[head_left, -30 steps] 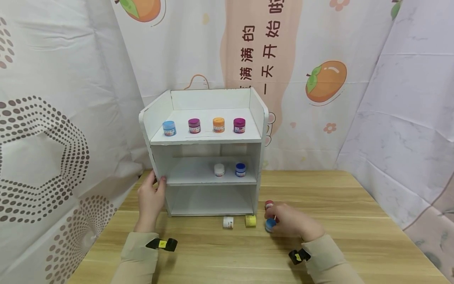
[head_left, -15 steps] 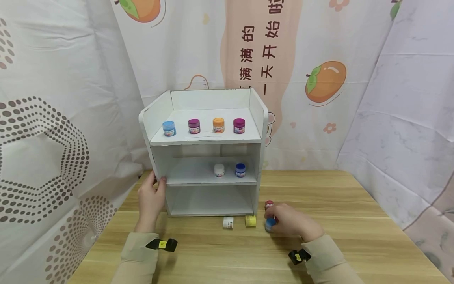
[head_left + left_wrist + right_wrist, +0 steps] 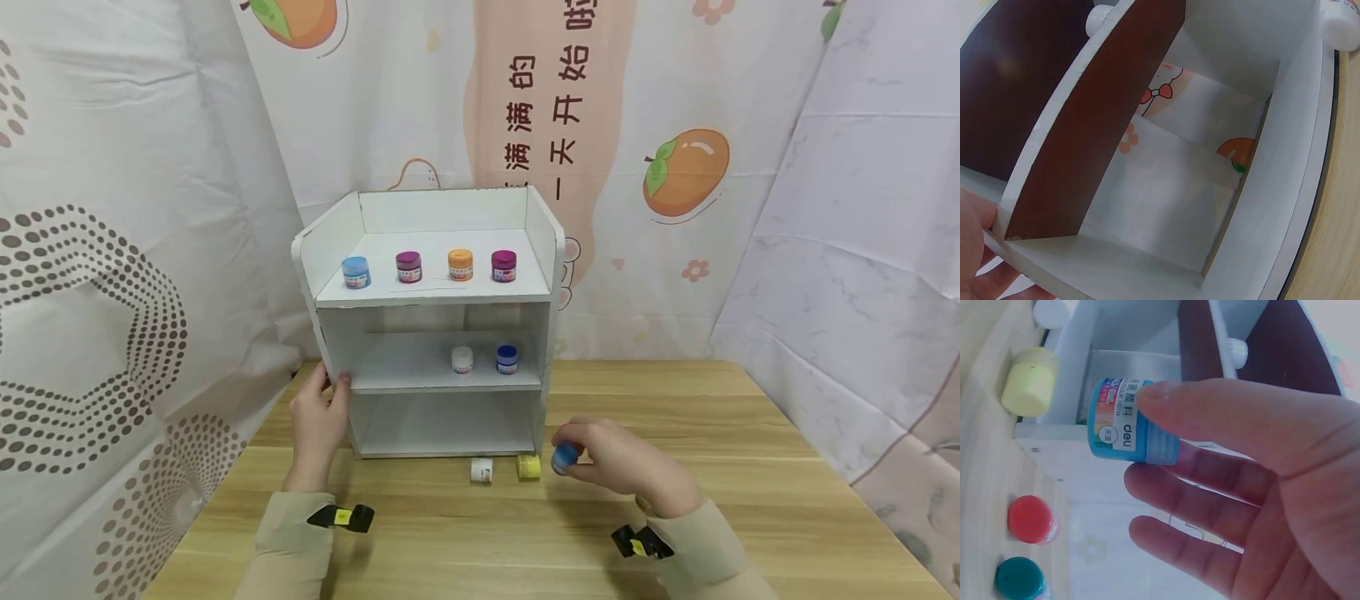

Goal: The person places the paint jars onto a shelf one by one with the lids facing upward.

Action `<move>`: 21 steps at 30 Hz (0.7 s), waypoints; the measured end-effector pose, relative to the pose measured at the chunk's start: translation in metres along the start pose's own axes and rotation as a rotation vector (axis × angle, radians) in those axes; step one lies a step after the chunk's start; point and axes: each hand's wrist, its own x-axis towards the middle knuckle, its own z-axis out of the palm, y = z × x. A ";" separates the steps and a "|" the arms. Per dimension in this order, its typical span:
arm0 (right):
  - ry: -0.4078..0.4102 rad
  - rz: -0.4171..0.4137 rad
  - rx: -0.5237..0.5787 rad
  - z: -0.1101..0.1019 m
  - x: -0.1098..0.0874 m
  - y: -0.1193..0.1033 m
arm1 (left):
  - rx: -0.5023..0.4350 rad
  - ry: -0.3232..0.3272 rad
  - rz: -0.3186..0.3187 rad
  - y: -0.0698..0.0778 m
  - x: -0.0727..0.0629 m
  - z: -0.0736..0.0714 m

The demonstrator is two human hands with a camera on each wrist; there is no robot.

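Observation:
My right hand (image 3: 626, 458) pinches a light blue paint jar (image 3: 1119, 422) between thumb and fingers, a little above the table and right of the shelf. In the right wrist view the jar lies sideways with its label showing, and two fingers are spread apart from it. My left hand (image 3: 318, 421) grips the left side panel of the white shelf (image 3: 446, 421), thumb at the front edge and fingers on the outside. Near the shelf's front base are a white jar (image 3: 482, 470) and a yellow jar (image 3: 528, 467), on the table.
A red jar (image 3: 1030, 519) and a dark green jar (image 3: 1019, 578) stand beside the shelf, mostly hidden by my hand in the head view. Light blue, purple, orange (image 3: 461, 264) and magenta jars line the top shelf. The middle level has white and dark blue (image 3: 507, 359) jars.
The light blue jar has been lifted off the table by my right hand and has moved slightly up and left. My left hand stays on the shelf.

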 end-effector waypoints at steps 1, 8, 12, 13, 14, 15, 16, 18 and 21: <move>0.004 -0.007 -0.009 -0.001 0.000 -0.001 | 0.001 0.001 0.001 0.000 0.000 0.000; 0.010 -0.021 -0.014 -0.002 0.002 -0.006 | 0.006 0.011 0.024 -0.001 0.000 0.001; 0.016 -0.028 0.012 -0.001 0.003 -0.008 | 0.005 0.014 0.024 -0.001 0.001 0.003; 0.020 -0.034 0.017 -0.001 0.005 -0.010 | 0.004 0.013 0.024 -0.001 0.001 0.004; 0.026 -0.043 0.020 0.000 0.007 -0.011 | 0.003 0.013 0.021 -0.001 0.001 0.004; 0.032 -0.052 0.022 0.001 0.009 -0.014 | -0.001 0.013 0.019 -0.001 0.001 0.004; 0.038 -0.063 0.020 0.001 0.013 -0.016 | -0.002 0.013 0.019 -0.001 0.001 0.003; 0.055 -0.096 0.005 0.003 0.020 -0.022 | -0.001 0.014 0.019 -0.002 0.001 0.002; 0.087 -0.140 -0.006 0.005 0.030 -0.033 | -0.001 0.009 0.016 -0.001 0.001 0.002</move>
